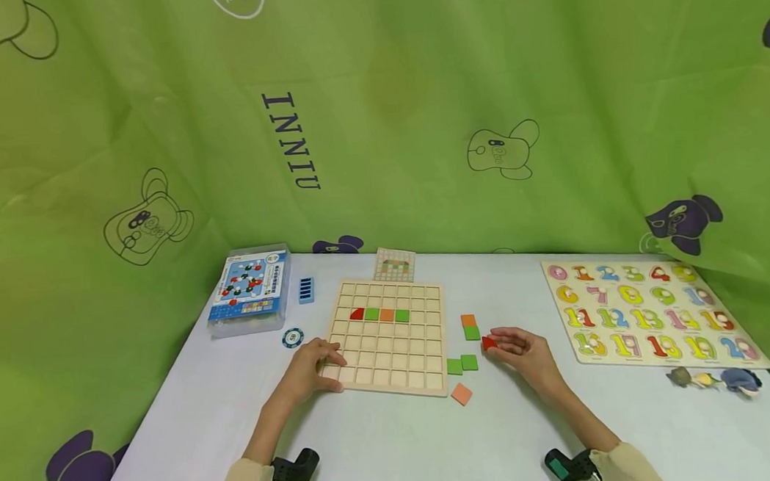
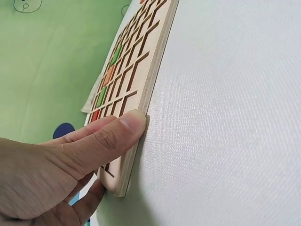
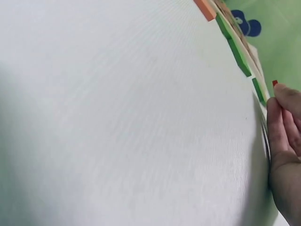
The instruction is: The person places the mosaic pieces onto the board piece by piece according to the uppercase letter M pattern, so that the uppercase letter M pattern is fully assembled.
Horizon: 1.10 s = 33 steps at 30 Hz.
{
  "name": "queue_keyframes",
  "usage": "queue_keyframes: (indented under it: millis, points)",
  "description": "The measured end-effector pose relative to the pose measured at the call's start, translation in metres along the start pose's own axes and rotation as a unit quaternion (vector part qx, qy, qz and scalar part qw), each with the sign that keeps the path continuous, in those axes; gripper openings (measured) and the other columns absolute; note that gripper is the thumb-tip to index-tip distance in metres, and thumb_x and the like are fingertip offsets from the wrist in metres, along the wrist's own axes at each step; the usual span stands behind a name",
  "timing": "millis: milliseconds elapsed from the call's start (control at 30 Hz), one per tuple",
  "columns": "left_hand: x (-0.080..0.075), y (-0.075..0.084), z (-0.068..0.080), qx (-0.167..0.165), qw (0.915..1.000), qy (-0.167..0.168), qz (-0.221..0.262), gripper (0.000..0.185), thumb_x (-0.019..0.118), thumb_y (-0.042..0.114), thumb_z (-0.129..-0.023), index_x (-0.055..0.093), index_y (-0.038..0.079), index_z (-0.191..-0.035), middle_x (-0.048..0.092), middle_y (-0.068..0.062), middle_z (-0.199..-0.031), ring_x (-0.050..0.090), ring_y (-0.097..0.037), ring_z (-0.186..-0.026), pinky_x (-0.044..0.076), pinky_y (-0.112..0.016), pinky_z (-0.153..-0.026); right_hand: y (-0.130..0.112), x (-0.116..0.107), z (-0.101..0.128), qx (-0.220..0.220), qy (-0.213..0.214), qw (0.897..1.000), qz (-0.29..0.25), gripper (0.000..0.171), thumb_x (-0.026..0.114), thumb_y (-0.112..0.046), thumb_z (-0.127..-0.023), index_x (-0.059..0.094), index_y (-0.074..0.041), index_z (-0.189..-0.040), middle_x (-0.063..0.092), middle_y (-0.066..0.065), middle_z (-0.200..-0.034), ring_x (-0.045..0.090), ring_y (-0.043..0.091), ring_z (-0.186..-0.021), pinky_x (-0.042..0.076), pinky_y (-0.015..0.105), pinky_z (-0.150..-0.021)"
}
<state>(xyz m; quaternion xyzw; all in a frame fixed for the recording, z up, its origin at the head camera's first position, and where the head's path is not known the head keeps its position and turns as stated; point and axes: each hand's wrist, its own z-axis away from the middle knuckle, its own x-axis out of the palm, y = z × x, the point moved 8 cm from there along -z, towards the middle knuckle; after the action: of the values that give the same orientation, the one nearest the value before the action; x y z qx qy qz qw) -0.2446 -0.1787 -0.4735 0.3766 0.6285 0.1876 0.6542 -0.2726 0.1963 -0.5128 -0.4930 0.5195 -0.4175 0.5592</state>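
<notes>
White table (image 1: 397,446), green curtain behind. Left hand (image 1: 310,368) grips the near-left corner of the grid board (image 1: 391,336), thumb on its edge. Right hand (image 1: 520,350) pinches a red tile (image 1: 488,343), just right of the board. Green and orange tiles (image 1: 469,346) lie beside it. Number puzzle (image 1: 648,316) far right.

Beige sleeves, black wrist-mounted cameras, bare hands.
</notes>
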Motion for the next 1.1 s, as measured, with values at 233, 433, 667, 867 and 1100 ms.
queue_keyframes:
  millis: [233, 433, 667, 867, 1100]
  points:
    - [0.001, -0.002, -0.001, -0.014, 0.9999, 0.0, 0.002, 0.031, 0.087, 0.003, -0.059, 0.072, 0.003, -0.087, 0.061, -0.019, -0.114, 0.055, -0.034, -0.103, 0.048, -0.041, -0.086, -0.008, 0.005, -0.006, -0.008, 0.03, 0.999, -0.011, 0.042, 0.073, -0.002, -0.082, 0.058, 0.01, -0.12, 0.062, 0.027, -0.118, 0.064, 0.003, -0.089, 0.053, 0.016, -0.079]
    - [0.001, -0.002, 0.0, -0.014, 0.9999, 0.002, 0.006, 0.031, 0.087, 0.002, -0.059, 0.072, 0.003, -0.087, 0.061, -0.02, -0.114, 0.055, -0.035, -0.103, 0.048, -0.043, -0.087, -0.014, 0.014, -0.012, -0.019, 0.036, 0.999, -0.011, 0.042, 0.074, -0.003, -0.081, 0.06, 0.01, -0.118, 0.063, 0.027, -0.115, 0.065, 0.005, -0.088, 0.052, 0.015, -0.079]
    - [0.0, 0.001, 0.002, -0.007, 0.9998, 0.0, 0.019, 0.032, 0.087, 0.002, -0.059, 0.071, 0.001, -0.086, 0.06, -0.022, -0.112, 0.055, -0.037, -0.102, 0.048, -0.047, -0.087, -0.018, 0.025, -0.022, -0.032, 0.039, 0.999, -0.015, 0.039, 0.074, 0.003, -0.079, 0.06, 0.012, -0.115, 0.063, 0.029, -0.113, 0.063, 0.002, -0.085, 0.051, 0.013, -0.079]
    - [0.0, 0.001, 0.001, 0.002, 0.9999, 0.001, 0.011, 0.033, 0.087, 0.003, -0.058, 0.071, 0.002, -0.087, 0.061, -0.022, -0.112, 0.055, -0.036, -0.101, 0.047, -0.044, -0.085, -0.024, 0.037, -0.031, -0.061, 0.027, 0.997, -0.029, 0.039, 0.073, 0.007, -0.078, 0.059, 0.016, -0.114, 0.062, 0.031, -0.112, 0.063, 0.004, -0.085, 0.052, 0.014, -0.078]
    - [0.0, -0.002, 0.0, 0.014, 0.9999, 0.005, 0.006, 0.034, 0.088, 0.005, -0.057, 0.071, 0.003, -0.087, 0.061, -0.021, -0.112, 0.055, -0.035, -0.101, 0.047, -0.042, -0.085, -0.031, 0.051, -0.039, -0.083, 0.008, 0.996, -0.032, 0.038, 0.072, 0.008, -0.079, 0.059, 0.015, -0.114, 0.061, 0.033, -0.112, 0.064, 0.01, -0.089, 0.052, 0.015, -0.078]
